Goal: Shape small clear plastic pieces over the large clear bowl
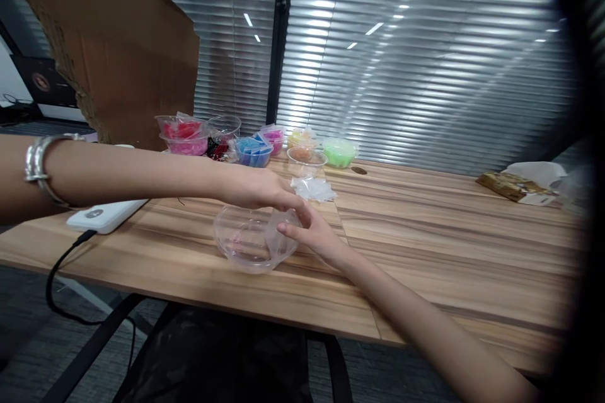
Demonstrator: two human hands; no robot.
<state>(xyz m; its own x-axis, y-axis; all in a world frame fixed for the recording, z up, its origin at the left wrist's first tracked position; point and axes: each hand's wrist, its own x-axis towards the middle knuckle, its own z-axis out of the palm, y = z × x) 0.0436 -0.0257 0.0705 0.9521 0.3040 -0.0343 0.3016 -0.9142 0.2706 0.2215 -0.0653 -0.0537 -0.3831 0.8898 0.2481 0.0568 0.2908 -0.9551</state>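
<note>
Right hand (314, 230) half-curled, left hand (265, 189) bent alongside, holds unclear, I should avoid tipping the clear bowl (248, 255) below.

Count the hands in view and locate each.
2: the left hand at the far edge of the clear bowl, the right hand at its right side. None seems hidden.

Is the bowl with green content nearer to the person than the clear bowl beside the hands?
No, the clear bowl lies in the foreground, while the green bowl stands farther back.
</note>
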